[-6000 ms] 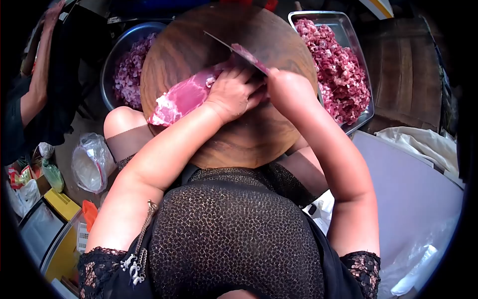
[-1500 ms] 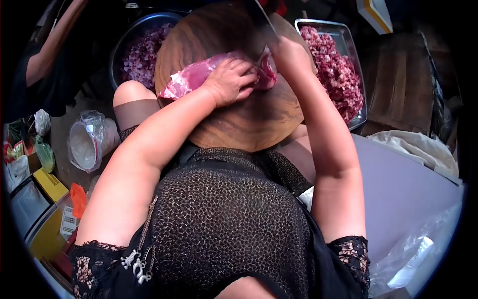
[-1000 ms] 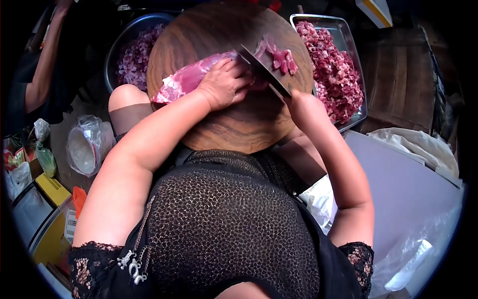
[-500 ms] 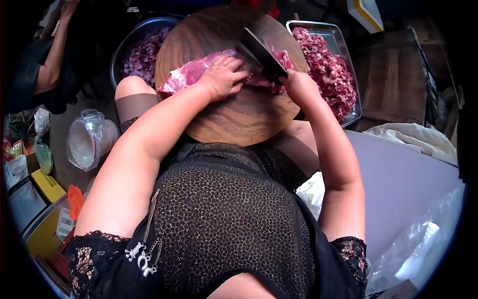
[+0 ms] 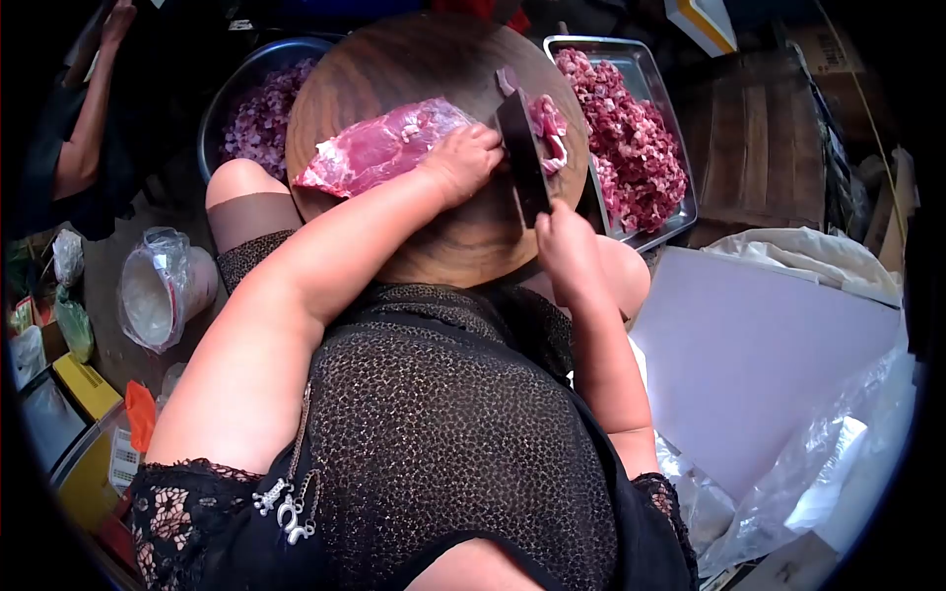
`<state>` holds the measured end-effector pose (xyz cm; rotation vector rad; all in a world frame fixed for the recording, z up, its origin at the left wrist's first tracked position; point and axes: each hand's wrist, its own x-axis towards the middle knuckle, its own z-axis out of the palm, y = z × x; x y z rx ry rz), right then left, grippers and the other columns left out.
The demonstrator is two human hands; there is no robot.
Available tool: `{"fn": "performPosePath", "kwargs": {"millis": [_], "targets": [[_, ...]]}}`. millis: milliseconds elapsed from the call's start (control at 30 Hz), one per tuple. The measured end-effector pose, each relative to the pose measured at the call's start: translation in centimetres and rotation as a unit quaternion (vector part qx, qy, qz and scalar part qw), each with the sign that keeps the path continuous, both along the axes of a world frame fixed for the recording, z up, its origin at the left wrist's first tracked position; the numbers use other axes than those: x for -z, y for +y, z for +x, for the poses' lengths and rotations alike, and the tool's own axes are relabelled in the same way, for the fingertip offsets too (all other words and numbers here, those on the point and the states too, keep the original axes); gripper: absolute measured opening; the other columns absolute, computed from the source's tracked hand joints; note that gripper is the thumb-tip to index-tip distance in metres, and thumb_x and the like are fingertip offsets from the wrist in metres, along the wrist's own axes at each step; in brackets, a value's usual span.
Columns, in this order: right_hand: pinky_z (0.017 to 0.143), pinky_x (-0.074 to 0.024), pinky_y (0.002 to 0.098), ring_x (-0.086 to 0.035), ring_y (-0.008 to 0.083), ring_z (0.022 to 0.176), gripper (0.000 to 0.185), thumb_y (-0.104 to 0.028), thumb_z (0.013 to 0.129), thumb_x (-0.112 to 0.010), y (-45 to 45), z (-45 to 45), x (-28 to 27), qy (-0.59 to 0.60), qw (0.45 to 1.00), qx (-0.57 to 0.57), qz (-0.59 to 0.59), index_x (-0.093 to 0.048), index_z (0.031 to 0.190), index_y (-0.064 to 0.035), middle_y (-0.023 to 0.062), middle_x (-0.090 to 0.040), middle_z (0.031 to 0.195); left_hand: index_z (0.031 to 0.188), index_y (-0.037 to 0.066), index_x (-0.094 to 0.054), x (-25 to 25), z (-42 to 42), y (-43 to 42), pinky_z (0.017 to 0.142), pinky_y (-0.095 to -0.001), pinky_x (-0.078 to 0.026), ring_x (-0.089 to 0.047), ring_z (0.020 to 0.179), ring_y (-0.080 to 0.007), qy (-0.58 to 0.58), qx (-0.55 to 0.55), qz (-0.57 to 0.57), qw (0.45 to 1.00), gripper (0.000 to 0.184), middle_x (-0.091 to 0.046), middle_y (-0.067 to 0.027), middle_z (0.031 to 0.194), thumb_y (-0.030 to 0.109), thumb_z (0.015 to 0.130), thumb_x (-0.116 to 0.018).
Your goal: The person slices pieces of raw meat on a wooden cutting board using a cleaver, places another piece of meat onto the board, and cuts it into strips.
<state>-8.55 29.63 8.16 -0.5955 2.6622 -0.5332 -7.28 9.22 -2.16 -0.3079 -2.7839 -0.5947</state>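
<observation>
A large piece of raw red meat (image 5: 379, 148) lies on the round wooden chopping board (image 5: 443, 241), its pale fatty end to the left. My left hand (image 5: 461, 165) is bent over the meat's right end, fingers closed together and knuckles close to the blade; its fingertips are partly hidden. In my right hand (image 5: 568, 246), the handle of a dark cleaver (image 5: 522, 163) is gripped. The blade stands upright just right of my left hand. Beyond it, cut strips of meat (image 5: 549, 133) lie on the board.
A metal tray (image 5: 680, 212) heaped with chopped meat (image 5: 631, 138) stands right of the board. At the left is a basin (image 5: 209, 133) of meat pieces. A plastic-lined bucket (image 5: 163, 291) is on the floor; a pale flat panel (image 5: 769, 345) lies right. Another person's arm (image 5: 89, 138) shows upper left.
The cleaver has shifted from a slanted cut to the right of my left hand, and my right hand has come lower. My left hand has slid to the meat's right end, baring more of it.
</observation>
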Motion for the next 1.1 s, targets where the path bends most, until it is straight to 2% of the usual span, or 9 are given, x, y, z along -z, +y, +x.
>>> {"fn": "performPosePath", "kwargs": {"millis": [133,233,367,500,567,633,733,833,1100], "targets": [[0.072,-0.051,0.0533,-0.065,0.0452,0.08,0.023,-0.016,0.094,-0.049,-0.2,0.6,0.6,0.011,0.999,-0.031,0.035,-0.058,0.085,0.0044,0.0301,-0.065,0.081,0.1,0.011,-0.071,0.9,0.0,-0.2,0.101,-0.0381,-0.042,-0.053,0.115,-0.0246,0.009,0.003,-0.019,1.0,0.023,-0.06,-0.0056,0.114,0.022,0.086,-0.056],[0.07,-0.0524,0.0528,-0.066,0.0442,0.077,0.019,-0.011,0.09,-0.05,-1.5,-1.7,2.3,0.054,0.997,-0.062,0.014,-0.06,0.082,0.0032,0.0278,-0.066,0.08,0.105,0.01,-0.069,1.5,0.2,-0.2,0.1,-0.0398,-0.043,-0.052,0.115,-0.0288,0.02,0.023,-0.018,0.999,0.029,-0.06,-0.0077,0.113,0.024,0.08,-0.066],[0.078,-0.0544,0.0487,-0.068,0.0417,0.089,0.018,-0.009,0.086,-0.052,-7.1,-6.1,3.4,0.072,0.994,-0.08,0.026,-0.065,0.091,0.002,0.026,-0.069,0.088,0.107,0.01,-0.068,1.2,0.3,-0.2,0.099,-0.0411,-0.043,-0.053,0.113,-0.0306,0.028,0.034,-0.017,0.999,0.03,-0.061,-0.0089,0.114,0.023,0.08,-0.068],[0.079,-0.0534,0.0487,-0.068,0.0411,0.087,0.022,-0.017,0.089,-0.055,-10.6,-8.7,3.4,0.095,0.989,-0.113,0.024,-0.066,0.093,0.0014,0.025,-0.069,0.09,0.113,0.01,-0.065,-0.5,2.1,1.0,0.098,-0.0442,-0.045,-0.053,0.113,-0.0343,-0.062,-0.053,0.113,0.99,0.033,-0.059,-0.0119,0.12,0.026,0.084,-0.067],[0.081,-0.0529,0.0488,-0.067,0.042,0.09,0.028,-0.02,0.091,-0.053,-9.8,-9.3,2.5,0.105,0.987,-0.111,0.049,-0.064,0.11,-0.0031,0.0249,-0.069,0.09,0.12,0.005,-0.061,-1.8,3.1,-0.1,0.103,-0.0444,-0.042,-0.049,0.123,-0.0356,-0.021,0.09,0.077,0.993,0.042,-0.054,-0.0167,0.13,0.014,0.08,-0.07],[0.08,-0.0519,0.0504,-0.066,0.0438,0.087,0.025,-0.022,0.091,-0.054,-8.0,-8.3,2.3,0.158,0.984,-0.067,-0.055,-0.063,0.108,-0.0047,0.0252,-0.068,0.088,0.115,0.007,-0.063,-2.2,3.9,-1.7,0.097,-0.0441,-0.046,-0.054,0.114,-0.0327,0.017,0.068,0.093,0.993,0.037,-0.059,-0.0134,0.119,0.01,0.079,-0.07],[0.074,-0.0492,0.0538,-0.063,0.0449,0.081,0.025,-0.026,0.094,-0.055,-4.3,-5.5,0.6,0.136,0.985,-0.089,-0.064,-0.062,0.102,-0.0035,0.0257,-0.066,0.085,0.106,0.007,-0.067,-2.0,4.9,-4.4,0.093,-0.0432,-0.048,-0.057,0.108,-0.0329,0.091,-0.041,0.053,0.994,0.025,-0.06,-0.0124,0.113,0.015,0.082,-0.069],[0.07,-0.0504,0.0519,-0.064,0.0421,0.078,0.024,-0.027,0.093,-0.059,-1.3,-2.1,-0.7,0.119,0.987,-0.106,-0.012,-0.063,0.101,-0.0051,0.0225,-0.066,0.083,0.106,0.017,-0.069,-0.9,4.4,-5.1,0.098,-0.0438,-0.043,-0.053,0.113,-0.0332,0.017,-0.068,0.04,0.997,0.031,-0.057,-0.0105,0.119,0.036,0.081,-0.072],[0.06,-0.0544,0.0478,-0.068,0.0364,0.07,0.006,-0.01,0.09,-0.049,-1.0,0.5,1.4,0.136,0.973,-0.163,0.096,-0.053,0.091,-0.005,0.0165,-0.066,0.077,0.112,0.024,-0.07,0.6,3.9,-4.5,0.107,-0.0435,-0.035,-0.044,0.125,-0.032,-0.042,-0.132,0.029,0.99,0.035,-0.051,-0.0105,0.129,0.042,0.082,-0.069]]}}
